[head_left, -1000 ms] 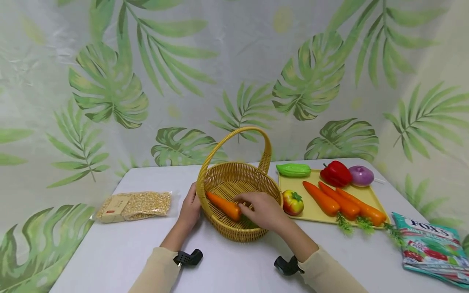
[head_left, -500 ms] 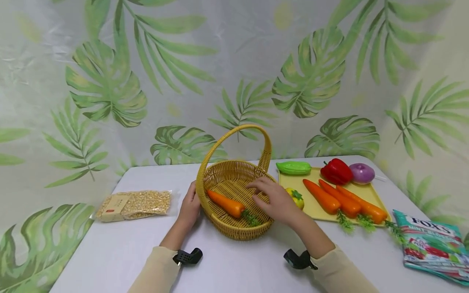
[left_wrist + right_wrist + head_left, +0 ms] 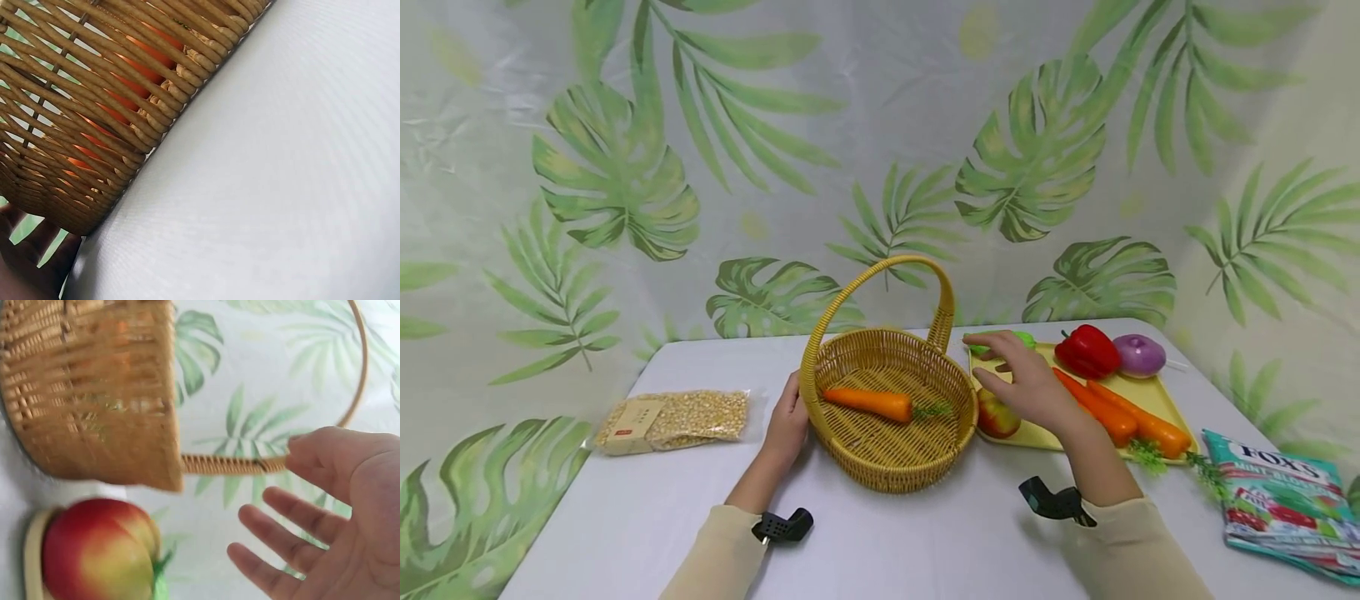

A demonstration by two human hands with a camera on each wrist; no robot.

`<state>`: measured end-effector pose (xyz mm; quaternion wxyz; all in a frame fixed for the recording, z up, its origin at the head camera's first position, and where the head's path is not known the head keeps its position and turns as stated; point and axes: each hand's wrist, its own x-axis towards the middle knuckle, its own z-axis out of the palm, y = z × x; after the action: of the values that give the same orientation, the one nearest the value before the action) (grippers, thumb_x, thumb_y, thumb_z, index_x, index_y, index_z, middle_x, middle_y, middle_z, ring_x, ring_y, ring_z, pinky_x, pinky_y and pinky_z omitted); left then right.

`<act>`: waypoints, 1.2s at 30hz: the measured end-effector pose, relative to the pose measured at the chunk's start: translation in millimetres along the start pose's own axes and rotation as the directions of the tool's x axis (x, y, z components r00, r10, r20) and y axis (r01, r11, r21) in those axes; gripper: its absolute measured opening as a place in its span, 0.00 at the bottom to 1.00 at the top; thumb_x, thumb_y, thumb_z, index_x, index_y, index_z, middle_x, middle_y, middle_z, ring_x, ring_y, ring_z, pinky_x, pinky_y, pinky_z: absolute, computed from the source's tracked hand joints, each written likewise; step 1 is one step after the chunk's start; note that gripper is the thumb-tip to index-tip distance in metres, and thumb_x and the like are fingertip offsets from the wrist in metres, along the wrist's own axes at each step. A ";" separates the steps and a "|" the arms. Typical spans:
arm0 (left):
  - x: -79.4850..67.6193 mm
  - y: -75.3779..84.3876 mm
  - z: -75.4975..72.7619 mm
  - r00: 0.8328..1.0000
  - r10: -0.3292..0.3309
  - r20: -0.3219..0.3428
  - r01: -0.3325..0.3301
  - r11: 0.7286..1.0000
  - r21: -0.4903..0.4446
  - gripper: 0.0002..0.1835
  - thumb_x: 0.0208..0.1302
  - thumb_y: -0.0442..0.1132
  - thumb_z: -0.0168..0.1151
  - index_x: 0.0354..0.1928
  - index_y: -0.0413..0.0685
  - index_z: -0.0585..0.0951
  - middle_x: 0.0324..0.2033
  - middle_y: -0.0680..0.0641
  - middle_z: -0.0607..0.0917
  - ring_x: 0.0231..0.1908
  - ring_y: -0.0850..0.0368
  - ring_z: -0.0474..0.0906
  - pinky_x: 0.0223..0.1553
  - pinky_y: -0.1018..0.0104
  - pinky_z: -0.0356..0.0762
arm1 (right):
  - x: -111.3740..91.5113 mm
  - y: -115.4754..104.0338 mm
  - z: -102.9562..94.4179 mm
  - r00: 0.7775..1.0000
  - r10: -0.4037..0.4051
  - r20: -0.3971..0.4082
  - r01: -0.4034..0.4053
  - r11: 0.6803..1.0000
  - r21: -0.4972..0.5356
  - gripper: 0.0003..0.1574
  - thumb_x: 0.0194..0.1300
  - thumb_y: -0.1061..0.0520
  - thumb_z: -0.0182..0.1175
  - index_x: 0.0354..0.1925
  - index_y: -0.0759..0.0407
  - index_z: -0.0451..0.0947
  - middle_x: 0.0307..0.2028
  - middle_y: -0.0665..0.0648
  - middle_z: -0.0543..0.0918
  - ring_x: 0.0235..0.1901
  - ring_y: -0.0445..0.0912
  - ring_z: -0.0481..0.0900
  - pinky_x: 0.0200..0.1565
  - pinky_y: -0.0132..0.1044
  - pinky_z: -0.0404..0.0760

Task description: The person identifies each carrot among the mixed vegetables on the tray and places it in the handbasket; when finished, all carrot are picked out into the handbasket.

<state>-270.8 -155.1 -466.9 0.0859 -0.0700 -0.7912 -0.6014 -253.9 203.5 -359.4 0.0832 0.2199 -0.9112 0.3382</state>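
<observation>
Basket (image 3: 898,477) between left grip (image 3: 787,427), fingers extended against its side, and right grip (image 3: 1030,382), fingers apart.

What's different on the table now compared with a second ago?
The right hand has left the carrot in the basket and moved right, now over the tray with fingers spread. That carrot has turned: its leafy end swung away from the person, its tip about where it was. The left hand stays against the basket's side; the basket hasn't visibly moved.
</observation>
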 end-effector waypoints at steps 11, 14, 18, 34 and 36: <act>-8.5 24.2 -2.8 0.999 -0.028 0.032 0.029 0.999 -0.020 0.23 0.79 0.45 0.43 0.71 0.48 0.66 0.71 0.41 0.69 0.73 0.47 0.61 0.75 0.46 0.56 | -11.3 34.0 -33.4 0.988 0.139 0.072 -0.134 0.988 -0.071 0.35 0.72 0.47 0.59 0.72 0.50 0.63 0.70 0.62 0.67 0.64 0.62 0.71 0.62 0.63 0.73; -2.7 10.2 -1.2 1.000 -0.020 0.019 0.021 1.000 -0.020 0.23 0.80 0.48 0.43 0.70 0.51 0.67 0.70 0.43 0.70 0.73 0.49 0.61 0.75 0.46 0.56 | -14.1 43.4 -39.0 0.982 0.167 0.089 -0.160 0.984 -0.080 0.36 0.72 0.47 0.59 0.73 0.52 0.62 0.71 0.64 0.65 0.63 0.64 0.71 0.61 0.64 0.73; 0.3 -1.1 -0.1 1.000 -0.001 0.004 0.001 1.000 -0.005 0.23 0.79 0.51 0.42 0.70 0.55 0.68 0.70 0.46 0.71 0.73 0.50 0.62 0.74 0.46 0.56 | -18.1 53.4 -43.8 0.974 0.201 0.109 -0.189 0.976 -0.108 0.38 0.71 0.45 0.60 0.72 0.55 0.63 0.71 0.68 0.65 0.62 0.67 0.73 0.59 0.64 0.75; -4.6 17.6 -2.0 0.999 -0.031 0.032 0.032 0.999 -0.016 0.23 0.79 0.45 0.42 0.70 0.48 0.67 0.71 0.40 0.69 0.74 0.46 0.60 0.75 0.45 0.54 | -27.4 71.2 -54.6 0.933 0.265 0.242 -0.239 0.962 -0.130 0.39 0.70 0.42 0.60 0.69 0.62 0.67 0.63 0.73 0.73 0.59 0.71 0.74 0.56 0.61 0.79; -3.7 15.8 -2.0 0.999 -0.029 0.031 0.029 1.000 -0.011 0.23 0.79 0.45 0.42 0.70 0.48 0.67 0.71 0.41 0.69 0.73 0.47 0.60 0.75 0.46 0.54 | -27.6 71.7 -54.8 0.931 0.266 0.252 -0.240 0.962 -0.129 0.39 0.69 0.42 0.60 0.69 0.62 0.67 0.63 0.73 0.73 0.59 0.70 0.74 0.55 0.61 0.79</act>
<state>-263.8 -152.8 -452.3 0.0646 -0.0683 -0.7899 -0.6060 -261.9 297.2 -367.7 -0.0740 0.1400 -0.9499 0.2694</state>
